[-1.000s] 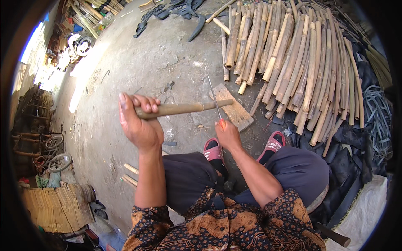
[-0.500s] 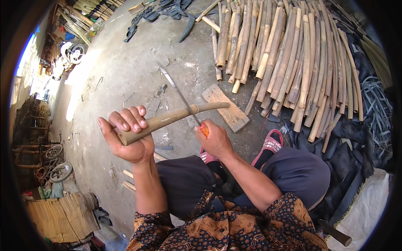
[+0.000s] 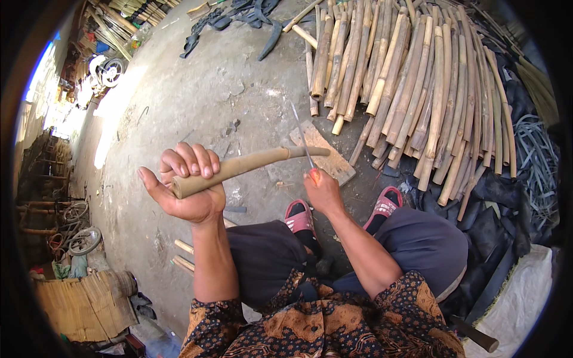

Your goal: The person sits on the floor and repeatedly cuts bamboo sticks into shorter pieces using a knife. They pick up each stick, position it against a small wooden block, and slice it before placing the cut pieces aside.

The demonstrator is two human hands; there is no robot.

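Observation:
My left hand point(image 3: 188, 188) grips the near end of a tan bamboo stick point(image 3: 250, 164), held out level and pointing to the right. My right hand point(image 3: 322, 191) holds a knife by its orange handle, and the thin blade point(image 3: 300, 136) stands up and crosses the stick near its far end. Under the stick's tip a flat wooden block point(image 3: 325, 156) lies on the concrete floor. I sit with my knees apart, and pink sandals point(image 3: 298, 216) show on my feet.
A big pile of bamboo poles point(image 3: 418, 89) lies at the upper right, with dark strips point(image 3: 537, 173) beside it. Short cut pieces point(image 3: 182, 253) lie on the floor by my left knee. Bicycles point(image 3: 77, 227) and woven mats point(image 3: 83, 304) stand at the left.
My left hand has drawn the stick nearer and lower, its near end now closer to me. The knife blade stays across the far end and now stands more upright.

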